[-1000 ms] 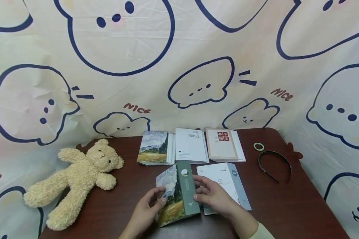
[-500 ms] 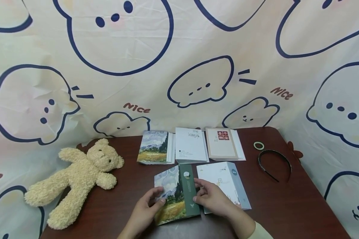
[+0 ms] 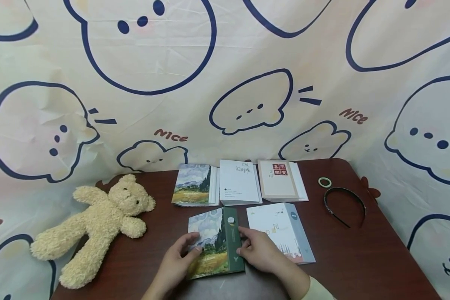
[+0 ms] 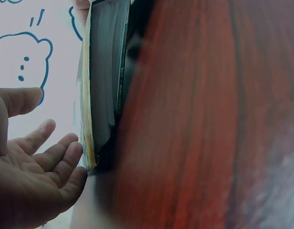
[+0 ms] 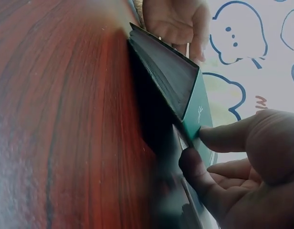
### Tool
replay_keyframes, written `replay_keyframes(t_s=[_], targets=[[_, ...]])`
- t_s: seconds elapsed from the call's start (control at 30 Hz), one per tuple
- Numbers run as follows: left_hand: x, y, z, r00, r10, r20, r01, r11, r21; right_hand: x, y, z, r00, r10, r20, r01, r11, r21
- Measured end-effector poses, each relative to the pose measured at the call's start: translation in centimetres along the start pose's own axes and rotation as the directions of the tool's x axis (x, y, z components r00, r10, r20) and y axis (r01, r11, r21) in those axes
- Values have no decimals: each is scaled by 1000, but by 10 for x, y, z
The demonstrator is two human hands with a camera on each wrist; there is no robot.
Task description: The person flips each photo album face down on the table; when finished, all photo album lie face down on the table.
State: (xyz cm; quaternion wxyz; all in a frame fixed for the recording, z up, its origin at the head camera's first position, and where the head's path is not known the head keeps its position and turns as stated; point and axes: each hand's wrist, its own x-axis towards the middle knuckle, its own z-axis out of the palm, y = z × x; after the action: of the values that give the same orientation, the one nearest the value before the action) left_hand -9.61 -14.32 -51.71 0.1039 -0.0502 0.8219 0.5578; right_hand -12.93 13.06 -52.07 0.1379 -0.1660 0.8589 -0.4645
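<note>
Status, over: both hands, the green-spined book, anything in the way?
Left hand at left edge of green-spined book; right hand pinches its spine. Painted cover faces up. White book close by, partly hidden by right hand; nothing seen blocking.

Head view looks forward and down at the table (image 3: 367,258); 2 close, low wrist views share the green-spined book (image 3: 216,246).

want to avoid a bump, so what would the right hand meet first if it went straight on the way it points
The green-spined book: the right hand has its fingers right at the spine. What lies beyond is hard to judge in depth.
</note>
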Motion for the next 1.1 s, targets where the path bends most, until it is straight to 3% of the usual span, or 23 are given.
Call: replay_keyframes(t_s=[0.4, 0.87, 1.1], targets=[[1, 2, -7, 1000, 0, -2, 0, 1000, -28, 2, -1, 6, 1000, -10, -26, 7, 992, -128], [5, 6, -13, 999, 32, 1, -32, 999, -19, -3, -8, 3, 999, 30, 45, -24, 993, -113], [8, 10, -13, 999, 32, 2, -32, 999, -11, -2, -6, 1, 999, 4, 37, 0, 993, -116]])
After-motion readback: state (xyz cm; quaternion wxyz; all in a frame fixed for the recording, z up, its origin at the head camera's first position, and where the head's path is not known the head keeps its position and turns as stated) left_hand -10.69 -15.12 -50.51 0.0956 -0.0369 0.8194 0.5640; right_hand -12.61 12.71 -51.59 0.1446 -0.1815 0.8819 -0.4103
